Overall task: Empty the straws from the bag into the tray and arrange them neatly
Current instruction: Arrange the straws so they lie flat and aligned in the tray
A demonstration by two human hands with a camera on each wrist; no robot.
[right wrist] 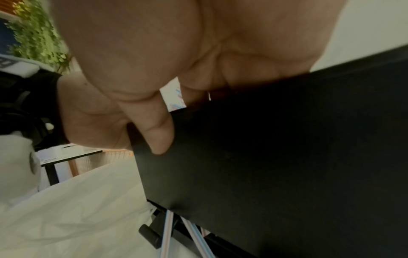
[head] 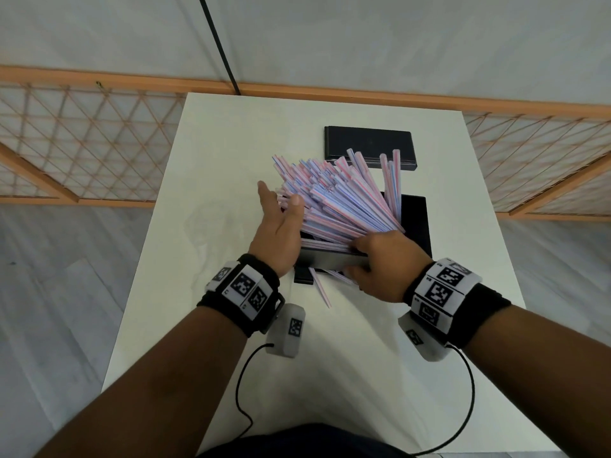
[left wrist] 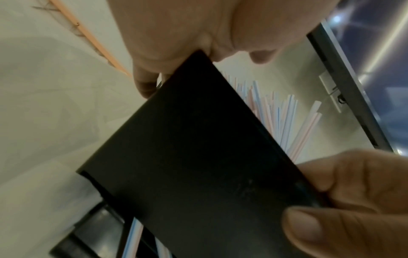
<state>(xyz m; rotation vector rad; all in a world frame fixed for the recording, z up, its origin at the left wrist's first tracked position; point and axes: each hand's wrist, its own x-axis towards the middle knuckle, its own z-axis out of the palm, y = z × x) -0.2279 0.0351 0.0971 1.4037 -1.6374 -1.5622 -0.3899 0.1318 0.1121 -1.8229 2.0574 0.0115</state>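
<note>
A big fan of pink, blue and white striped straws (head: 340, 200) lies in a black tray (head: 415, 223) in the middle of the white table. Their far ends spread out past the tray's left and far sides. My left hand (head: 279, 195) is open, fingers straight along the pile's left edge and thumb on top. My right hand (head: 357, 256) grips the tray's near wall (right wrist: 287, 157), thumb (right wrist: 159, 132) on its outer face and fingers curled over onto the straws' near ends. A faint crumpled clear film (head: 205, 226), perhaps the bag, lies left of the tray.
A second flat black tray or lid (head: 370, 145) sits behind the pile, with some straw tips over its near edge. A few loose straws (head: 320, 289) poke out under the tray's near side beside a black base piece (head: 302, 276). An orange lattice fence (head: 82, 143) borders the table.
</note>
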